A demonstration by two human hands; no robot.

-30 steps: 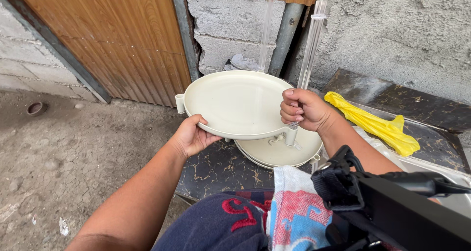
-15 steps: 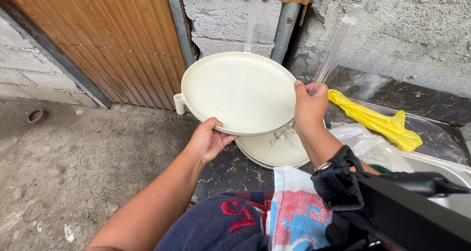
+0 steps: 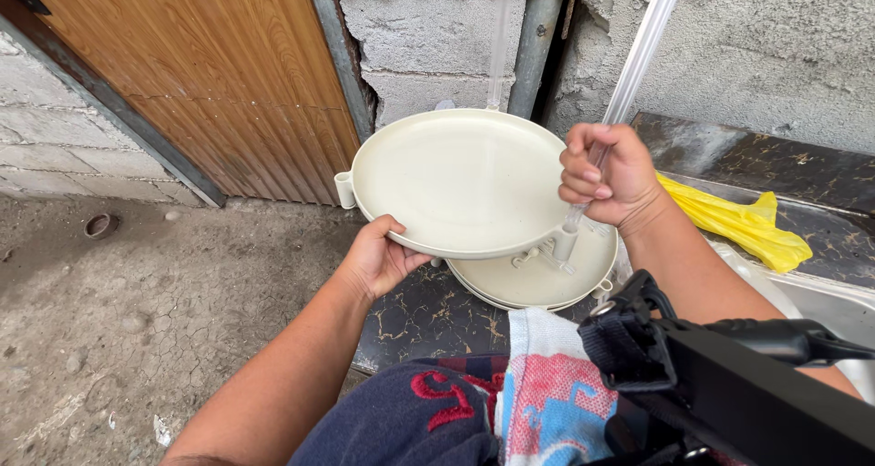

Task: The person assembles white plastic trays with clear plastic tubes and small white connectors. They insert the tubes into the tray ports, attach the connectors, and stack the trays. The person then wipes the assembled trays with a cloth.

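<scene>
Left hand: my left hand (image 3: 378, 258) grips the near rim of the cream round tray (image 3: 460, 179), held tilted above the table.
Right hand: my right hand (image 3: 606, 176) is closed around the clear tube (image 3: 633, 65), its lower end at the tray's rim socket (image 3: 565, 243).
Doing it well: I judge the tube should stay in line with the socket, the tray held steady.
Below: a second cream tray (image 3: 547, 279) lies on the dark cracked table (image 3: 419, 316).
Room: yellow bag (image 3: 738, 220), wood-grain door (image 3: 200, 74), concrete wall, dirt floor.

A wooden door (image 3: 210, 74) stands at ten o'clock, grey block wall (image 3: 756, 47) at one, cracked dirt floor (image 3: 137, 311) at eight, daylight throughout.
</scene>
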